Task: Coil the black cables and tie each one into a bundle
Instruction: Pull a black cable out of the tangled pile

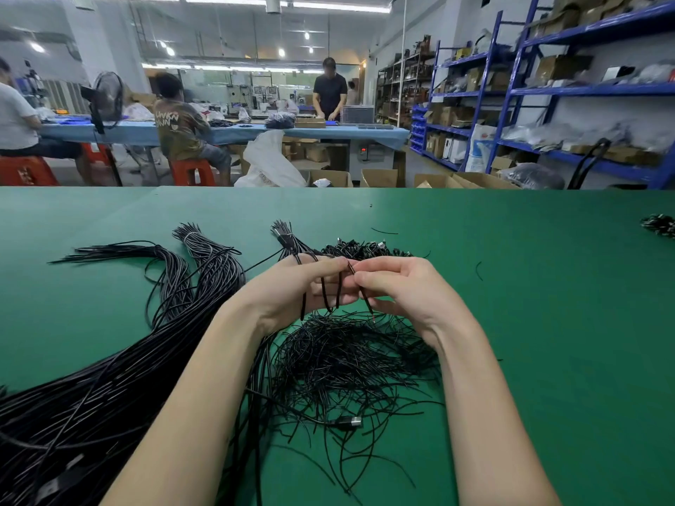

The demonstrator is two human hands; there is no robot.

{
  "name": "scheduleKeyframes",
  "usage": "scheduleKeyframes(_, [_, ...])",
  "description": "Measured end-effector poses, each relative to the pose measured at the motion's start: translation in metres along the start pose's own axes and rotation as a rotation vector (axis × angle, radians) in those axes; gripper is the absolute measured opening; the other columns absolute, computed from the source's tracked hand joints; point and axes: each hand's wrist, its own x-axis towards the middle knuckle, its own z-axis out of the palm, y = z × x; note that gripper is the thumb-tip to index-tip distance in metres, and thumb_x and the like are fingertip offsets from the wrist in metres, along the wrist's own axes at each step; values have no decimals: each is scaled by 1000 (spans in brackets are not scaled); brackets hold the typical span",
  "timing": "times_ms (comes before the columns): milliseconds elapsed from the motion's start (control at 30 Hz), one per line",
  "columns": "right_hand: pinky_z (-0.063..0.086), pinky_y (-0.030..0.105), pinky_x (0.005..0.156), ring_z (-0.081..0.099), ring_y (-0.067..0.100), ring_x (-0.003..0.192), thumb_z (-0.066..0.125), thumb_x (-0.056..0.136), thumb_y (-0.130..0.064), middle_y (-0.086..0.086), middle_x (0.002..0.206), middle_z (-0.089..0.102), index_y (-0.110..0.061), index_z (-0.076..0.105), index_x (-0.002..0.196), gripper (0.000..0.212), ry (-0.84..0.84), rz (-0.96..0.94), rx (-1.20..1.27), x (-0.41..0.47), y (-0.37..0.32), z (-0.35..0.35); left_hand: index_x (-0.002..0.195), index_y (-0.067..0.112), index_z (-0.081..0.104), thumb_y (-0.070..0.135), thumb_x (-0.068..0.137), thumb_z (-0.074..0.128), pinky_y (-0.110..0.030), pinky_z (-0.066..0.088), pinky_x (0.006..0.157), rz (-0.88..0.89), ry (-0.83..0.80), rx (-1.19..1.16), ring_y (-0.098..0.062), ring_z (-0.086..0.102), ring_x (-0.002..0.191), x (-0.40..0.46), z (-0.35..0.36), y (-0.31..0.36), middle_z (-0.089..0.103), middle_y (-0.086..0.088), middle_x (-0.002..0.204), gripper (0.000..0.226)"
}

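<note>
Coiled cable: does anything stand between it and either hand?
Nothing visible does. The left hand already grips the coiled cable, and the right hand pinches a thin tie beside its loops.

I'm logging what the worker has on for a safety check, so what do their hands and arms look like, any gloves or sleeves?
Both arms are bare as far up the forearm as the picture shows, with no sleeve in sight. The left hand and right hand wear no gloves. No watch, ring, wristband or marking shows on either. The fingers are uncovered, with no tape or finger cots.
</note>
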Motion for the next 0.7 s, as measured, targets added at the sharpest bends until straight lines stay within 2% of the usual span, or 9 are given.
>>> scheduleKeyframes(100, [55,16,59,73,8,72,73,91,-4,4,86,80,-9,75,100,10,-9,22,86,0,0,-1,105,-11,69,11,87,67,-40,56,99,20,-59,72,-30,69,99,-3,0,1,70,-20,99,29])
scheduleKeyframes(200, [58,19,60,76,16,78,75,89,-1,11,91,80,-6,73,103,15,-45,35,106,-3,-1,0,92,3,74,5,90,64,-36,59,92,45,-36,123,-25,69,90,-2,-1,-2,70,-13,90,11])
scheduleKeyframes(300, [59,20,61,78,18,78,75,87,-1,9,88,80,-6,72,101,15,-14,-15,104,-6,-4,-1,107,-4,67,3,99,55,-33,59,90,23,39,38,-26,70,91,1,1,-3,70,-19,99,16])
scheduleKeyframes(367, [59,21,61,76,14,76,72,90,0,7,86,80,-5,71,100,11,55,-55,156,-5,-6,-2,112,-3,67,4,100,53,-32,58,93,18,-15,72,-23,72,99,-1,2,-3,72,-21,112,20])
scheduleKeyframes(433, [58,20,60,75,11,74,69,93,1,5,84,80,-6,69,99,9,116,-60,225,-4,-8,-2,119,3,66,7,101,51,-32,54,100,37,-104,204,-24,69,114,-4,1,-3,70,-18,123,24])
scheduleKeyframes(533, [58,19,60,71,13,77,66,95,0,3,82,79,-7,69,98,8,169,-7,313,-2,-9,-2,125,10,65,10,104,47,-29,50,104,100,-128,375,-20,66,120,-7,3,-2,71,-10,124,27])
scheduleKeyframes(600, [58,19,60,68,14,78,65,95,1,3,80,79,-4,70,99,9,183,23,369,-2,-10,-3,126,6,63,11,107,43,-31,50,104,128,-118,437,-20,66,119,-8,4,-1,72,-10,123,29])
scheduleKeyframes(700, [57,18,60,67,13,73,63,95,4,4,78,78,-1,71,98,10,177,33,445,-2,-11,-4,121,-2,64,20,109,38,-34,51,105,35,-194,432,-26,67,118,-11,5,1,72,-16,120,36])
